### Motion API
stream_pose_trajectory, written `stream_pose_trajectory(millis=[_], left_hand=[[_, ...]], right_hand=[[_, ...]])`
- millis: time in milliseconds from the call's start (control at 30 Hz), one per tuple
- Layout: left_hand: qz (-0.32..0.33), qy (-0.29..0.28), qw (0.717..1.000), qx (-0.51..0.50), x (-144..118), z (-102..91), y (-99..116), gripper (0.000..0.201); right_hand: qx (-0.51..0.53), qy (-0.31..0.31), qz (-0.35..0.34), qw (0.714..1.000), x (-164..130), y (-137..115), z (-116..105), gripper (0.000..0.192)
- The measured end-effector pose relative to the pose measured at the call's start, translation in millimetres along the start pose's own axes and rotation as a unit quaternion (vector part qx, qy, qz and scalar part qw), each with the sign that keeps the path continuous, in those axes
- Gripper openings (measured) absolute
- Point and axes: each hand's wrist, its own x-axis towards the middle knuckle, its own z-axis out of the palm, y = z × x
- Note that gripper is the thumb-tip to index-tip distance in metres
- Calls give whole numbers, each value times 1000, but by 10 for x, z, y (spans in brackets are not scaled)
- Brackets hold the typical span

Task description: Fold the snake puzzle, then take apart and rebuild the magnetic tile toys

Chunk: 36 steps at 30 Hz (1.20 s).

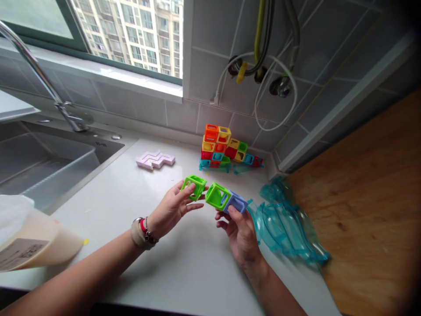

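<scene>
Above the white countertop, my left hand (174, 205) grips a bright green open-sided cube block (198, 188) between thumb and fingers. My right hand (241, 232) is closed on a purple cube block (237, 202), which is joined to another green cube block (218, 196) on its left. The two green blocks are close together, with a narrow gap between them. Behind my hands, against the tiled wall, stands a stepped stack of colourful cube blocks (219, 147) in orange, yellow, red, blue and green.
Translucent teal plastic pieces (286, 228) lie right of my right hand, by a wooden panel (362, 210). Pale purple zigzag pieces (155, 160) lie left of the stack. At left are a sink (115, 151), a faucet (46, 79) and a large beige container (39, 239).
</scene>
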Motion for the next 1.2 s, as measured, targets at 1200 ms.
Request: stream_pose_trajectory(millis=[1200], left_hand=[[196,-171,919,297,-55,-63,171,50]], right_hand=[[105,-26,312,944,36,-115,-22,73]])
